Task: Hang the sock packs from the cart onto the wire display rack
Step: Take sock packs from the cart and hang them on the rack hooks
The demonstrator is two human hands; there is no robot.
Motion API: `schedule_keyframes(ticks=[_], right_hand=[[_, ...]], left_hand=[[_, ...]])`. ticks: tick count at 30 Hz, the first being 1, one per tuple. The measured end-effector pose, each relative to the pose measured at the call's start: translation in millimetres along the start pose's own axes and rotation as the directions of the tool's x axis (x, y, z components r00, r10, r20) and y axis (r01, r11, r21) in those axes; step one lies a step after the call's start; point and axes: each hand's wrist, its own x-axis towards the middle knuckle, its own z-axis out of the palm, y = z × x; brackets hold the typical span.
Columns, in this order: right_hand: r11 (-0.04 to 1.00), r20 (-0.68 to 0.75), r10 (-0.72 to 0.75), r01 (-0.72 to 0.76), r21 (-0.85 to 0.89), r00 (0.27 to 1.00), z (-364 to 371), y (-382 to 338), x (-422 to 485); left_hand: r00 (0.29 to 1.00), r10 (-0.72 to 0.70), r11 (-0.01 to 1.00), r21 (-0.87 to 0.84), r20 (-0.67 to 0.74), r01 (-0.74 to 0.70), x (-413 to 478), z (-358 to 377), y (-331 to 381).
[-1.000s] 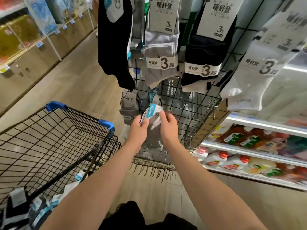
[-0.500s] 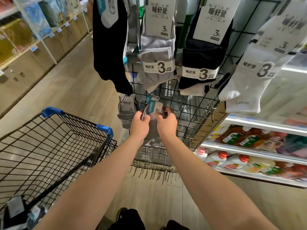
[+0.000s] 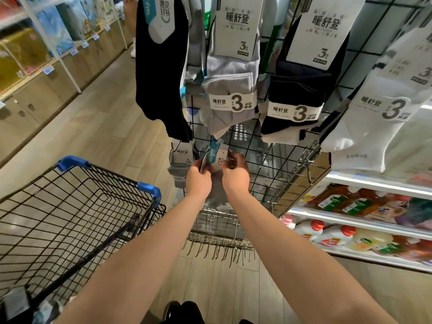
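Both hands hold one grey sock pack [image 3: 216, 185] with a blue-and-white card header against the lower part of the black wire display rack [image 3: 280, 160]. My left hand [image 3: 198, 181] pinches the header's left edge. My right hand [image 3: 235, 176] grips the header's right side, close to the grid. The pack's body hangs down between my wrists. The black wire cart [image 3: 77, 218] with blue corner caps stands at the left, and more sock packs [image 3: 16, 302] lie in its near corner.
Hung packs fill the rack above: a black pair [image 3: 161, 73], a grey pack [image 3: 231, 90], a navy pack [image 3: 301, 97], a white pack [image 3: 374, 113], and a small grey pack [image 3: 181, 164] left of my hands. Empty metal hooks [image 3: 219, 246] line the rack's bottom. Bottles fill the shelves [image 3: 350, 220] at right.
Both hands have lifted the grey pack up and forward, from below the hung packs to against the wire grid. The view has tilted so less of the cart's contents shows.
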Motion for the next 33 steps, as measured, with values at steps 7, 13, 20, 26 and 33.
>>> schedule_keyframes(ticks=[7, 13, 20, 26, 33], right_hand=[[0.996, -0.033, 0.083, -0.082, 0.044, 0.996, 5, 0, -6], [0.996, -0.050, 0.090, -0.091, -0.010, 0.995, -8, -1, -44], [0.993, 0.283, 0.095, -0.071, -0.094, 0.954, 4, 5, -135], [0.978, 0.519, 0.055, 0.058, -0.198, 0.853, 52, 20, -193], [0.928, 0.765, 0.133, 0.193, -0.320, 0.630, 169, 25, -259]], left_hand=[[0.998, -0.030, 1.000, 0.001, 0.052, 0.029, 6, -3, -1], [0.997, 0.008, 1.000, 0.011, 0.074, -0.009, -31, -28, -2], [1.000, -0.019, 0.995, 0.100, 0.020, 0.017, -101, -103, -28], [0.981, -0.026, 0.988, 0.142, -0.190, 0.053, -153, -200, -83], [0.847, -0.430, 0.901, -0.214, -0.311, 0.378, -176, -300, -191]])
